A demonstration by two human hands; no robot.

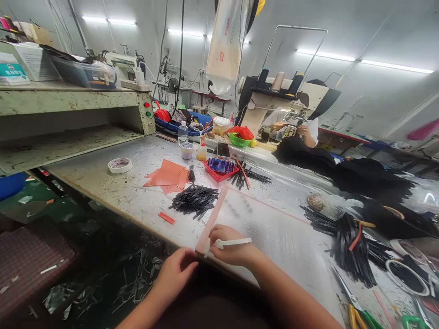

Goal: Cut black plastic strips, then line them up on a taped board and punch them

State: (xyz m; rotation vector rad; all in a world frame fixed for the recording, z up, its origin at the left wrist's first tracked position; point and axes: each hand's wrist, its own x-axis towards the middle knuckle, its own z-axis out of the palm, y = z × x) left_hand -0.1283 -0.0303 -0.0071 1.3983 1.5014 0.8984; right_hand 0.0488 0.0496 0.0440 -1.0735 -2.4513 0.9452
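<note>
White strip sits pinched in your right hand, fingers closed on it, right at the near edge of the translucent mat on the worktable. Your left hand hangs just off the table edge below it, fingers curled loosely, holding nothing I can see; the two hands are near but not touching. Risks, as I judge them: the strip is thin and held by one end, so a loose pinch could drop it off the edge onto the scrap-littered floor. The pile of black strips lies just beside the mat's far corner, so a sweep of your forearm could scatter it. Scissors lie w/ blades toward your right arm. Writing: the hanging bag has red marks, too small to read; box at top left has teal label, unreadable
</note>
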